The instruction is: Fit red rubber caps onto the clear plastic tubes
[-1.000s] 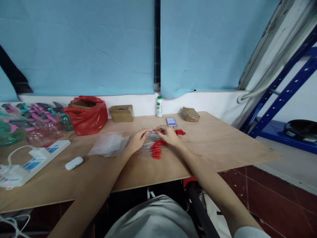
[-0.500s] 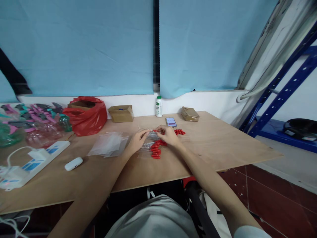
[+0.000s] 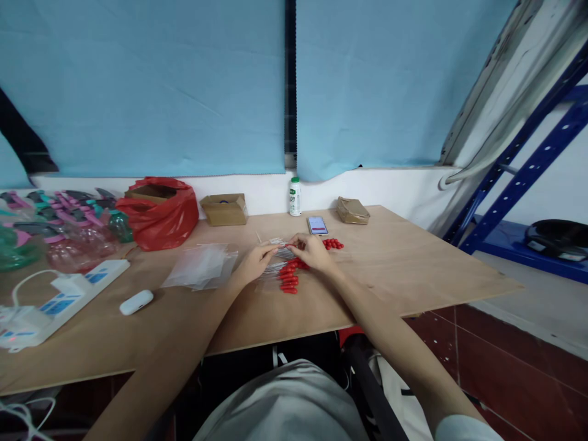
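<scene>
Over the middle of the table my left hand (image 3: 255, 262) and my right hand (image 3: 314, 250) are close together, fingers pinched. Between them is one slim piece with a red handle (image 3: 290, 245). My right fingers grip the red end; the left fingertips close on its other end, whose tip is hidden. Beneath and in front lie several thin silver rods (image 3: 275, 267) with red bulbous handles (image 3: 289, 280), partly on clear plastic. Another cluster of red handles (image 3: 334, 244) shows beyond my right hand. What kind of tool these are is too small to tell.
Left of my hands lie clear plastic bags (image 3: 202, 267). A white earbud case (image 3: 136, 303), power strip (image 3: 64, 303), spray bottles (image 3: 78, 236) and red bag (image 3: 160, 217) are farther left. Behind stand an open carton (image 3: 224, 211), white bottle (image 3: 294, 199), phone (image 3: 317, 225) and brown package (image 3: 353, 211).
Both hands stay almost in place, still holding the red-handled piece. The fingers have shifted only slightly around it.
</scene>
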`<act>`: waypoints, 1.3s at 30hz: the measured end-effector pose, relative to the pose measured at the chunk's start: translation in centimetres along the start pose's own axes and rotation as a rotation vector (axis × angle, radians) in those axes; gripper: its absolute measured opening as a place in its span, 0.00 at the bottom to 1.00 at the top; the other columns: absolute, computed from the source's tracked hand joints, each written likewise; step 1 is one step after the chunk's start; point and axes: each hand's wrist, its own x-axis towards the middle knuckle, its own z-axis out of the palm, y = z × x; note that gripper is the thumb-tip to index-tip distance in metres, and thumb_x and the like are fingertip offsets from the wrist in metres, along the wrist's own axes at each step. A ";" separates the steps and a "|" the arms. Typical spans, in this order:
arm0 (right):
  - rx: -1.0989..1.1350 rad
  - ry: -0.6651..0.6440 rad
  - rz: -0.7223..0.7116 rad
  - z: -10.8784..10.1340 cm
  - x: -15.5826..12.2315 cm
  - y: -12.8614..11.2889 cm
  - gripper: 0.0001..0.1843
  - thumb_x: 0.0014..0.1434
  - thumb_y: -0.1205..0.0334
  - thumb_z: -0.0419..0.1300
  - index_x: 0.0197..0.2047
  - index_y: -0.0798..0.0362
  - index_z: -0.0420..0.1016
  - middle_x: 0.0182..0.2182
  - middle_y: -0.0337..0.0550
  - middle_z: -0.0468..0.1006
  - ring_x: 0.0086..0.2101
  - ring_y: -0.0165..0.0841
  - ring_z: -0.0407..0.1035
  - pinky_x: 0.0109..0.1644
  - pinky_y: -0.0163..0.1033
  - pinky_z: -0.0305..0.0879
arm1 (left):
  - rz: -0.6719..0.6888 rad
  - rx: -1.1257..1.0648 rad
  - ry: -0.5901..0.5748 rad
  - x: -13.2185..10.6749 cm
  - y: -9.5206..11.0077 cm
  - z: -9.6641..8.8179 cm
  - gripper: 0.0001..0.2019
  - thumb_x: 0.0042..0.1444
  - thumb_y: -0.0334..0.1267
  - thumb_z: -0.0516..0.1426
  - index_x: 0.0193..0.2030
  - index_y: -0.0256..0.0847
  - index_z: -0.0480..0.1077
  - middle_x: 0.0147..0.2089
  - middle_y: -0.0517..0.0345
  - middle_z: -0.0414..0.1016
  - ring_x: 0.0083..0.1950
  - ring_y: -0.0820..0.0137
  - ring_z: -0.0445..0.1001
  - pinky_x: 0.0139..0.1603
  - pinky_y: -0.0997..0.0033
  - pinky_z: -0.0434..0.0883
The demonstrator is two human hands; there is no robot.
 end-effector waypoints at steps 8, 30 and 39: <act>0.001 -0.026 -0.035 -0.1 -0.1 -0.1 0.05 0.64 0.62 0.64 0.39 0.53 0.81 0.34 0.41 0.83 0.33 0.32 0.73 0.41 0.35 0.64 | 0.018 0.038 -0.017 0.0 -0.4 0.0 0.19 0.72 0.44 0.50 0.59 0.43 0.78 0.59 0.49 0.79 0.59 0.60 0.77 0.63 0.57 0.71; 0.064 -0.036 0.025 0.8 -0.1 -0.2 0.05 0.62 0.61 0.64 0.40 0.52 0.80 0.34 0.40 0.83 0.32 0.31 0.72 0.39 0.34 0.64 | -0.103 0.003 -0.053 0.2 0.8 0.1 0.21 0.71 0.51 0.48 0.46 0.41 0.78 0.43 0.53 0.80 0.44 0.62 0.76 0.49 0.64 0.70; 0.085 -0.035 -0.002 0.9 -0.1 -0.2 0.06 0.65 0.60 0.63 0.42 0.51 0.80 0.36 0.40 0.83 0.33 0.32 0.72 0.41 0.35 0.64 | -0.159 -0.313 -0.028 0.0 0.4 0.1 0.19 0.66 0.52 0.56 0.49 0.38 0.75 0.37 0.54 0.78 0.40 0.66 0.75 0.46 0.66 0.72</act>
